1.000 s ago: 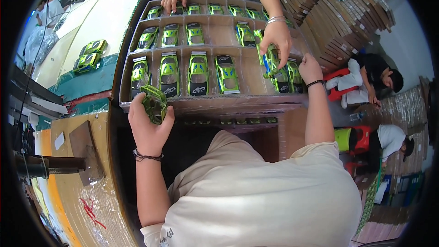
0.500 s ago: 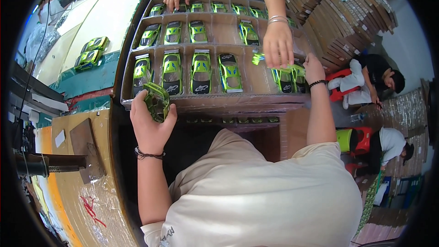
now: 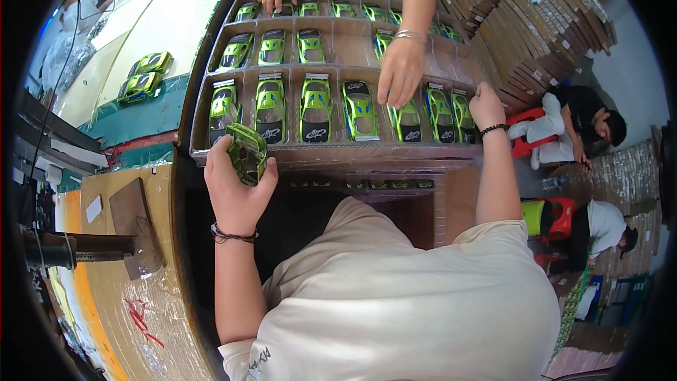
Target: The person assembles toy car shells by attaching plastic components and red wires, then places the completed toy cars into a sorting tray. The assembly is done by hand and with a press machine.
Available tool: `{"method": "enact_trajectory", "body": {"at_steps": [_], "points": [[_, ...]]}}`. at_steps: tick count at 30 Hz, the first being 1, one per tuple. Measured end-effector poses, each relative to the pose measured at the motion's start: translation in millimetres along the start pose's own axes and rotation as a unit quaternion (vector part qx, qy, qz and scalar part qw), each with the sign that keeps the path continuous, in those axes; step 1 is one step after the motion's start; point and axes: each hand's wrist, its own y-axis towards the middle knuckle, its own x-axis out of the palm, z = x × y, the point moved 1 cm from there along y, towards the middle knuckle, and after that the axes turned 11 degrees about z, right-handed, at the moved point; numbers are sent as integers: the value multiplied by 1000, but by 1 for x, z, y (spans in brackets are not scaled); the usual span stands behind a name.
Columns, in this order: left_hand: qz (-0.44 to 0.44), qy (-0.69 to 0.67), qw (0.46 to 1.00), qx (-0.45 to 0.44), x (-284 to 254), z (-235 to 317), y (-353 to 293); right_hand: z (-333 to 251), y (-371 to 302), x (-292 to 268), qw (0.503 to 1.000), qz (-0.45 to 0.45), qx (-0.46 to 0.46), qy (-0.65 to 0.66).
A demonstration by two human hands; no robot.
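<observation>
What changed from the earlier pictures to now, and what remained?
The co-worker's braceleted hand moved leftward, bringing a green car shell into the front-row gap of the tray; whether it let go is unclear. The wearer's left hand still holds another shell; the right hand stays at the tray's right edge.

At 12 o'clk I've got a compartmented cardboard tray (image 3: 345, 156), w/ green toy car bodies (image 3: 315, 109) lying in 3 rows, 7 in the nearest. At 10 o'clk I see a cream-and-green tabletop (image 3: 185, 14), w/ 2 more car bodies (image 3: 139, 87) side by side. At 8 o'clk: tan bench (image 3: 173, 324) w/ brown slab (image 3: 129, 208) + white slip (image 3: 94, 209) on it.
</observation>
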Motion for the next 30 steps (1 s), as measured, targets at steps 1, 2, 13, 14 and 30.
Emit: {"method": "enact_trajectory", "body": {"at_steps": [1,2,13,14,30], "points": [[0,0,1000,0,0,0,0,1,0,2,1000,0,0,0],[0,0,1000,0,0,1,0,3,1,3,1000,3,-3,-1],[-5,1,1000,-3,0,0,0,4,2,4,1000,2,5,-5],[-7,5,1000,-4,0,0,0,4,2,4,1000,-2,9,-1],[-1,9,1000,9,0,-2,0,74,17,-8,980,-82,47,176]]}}
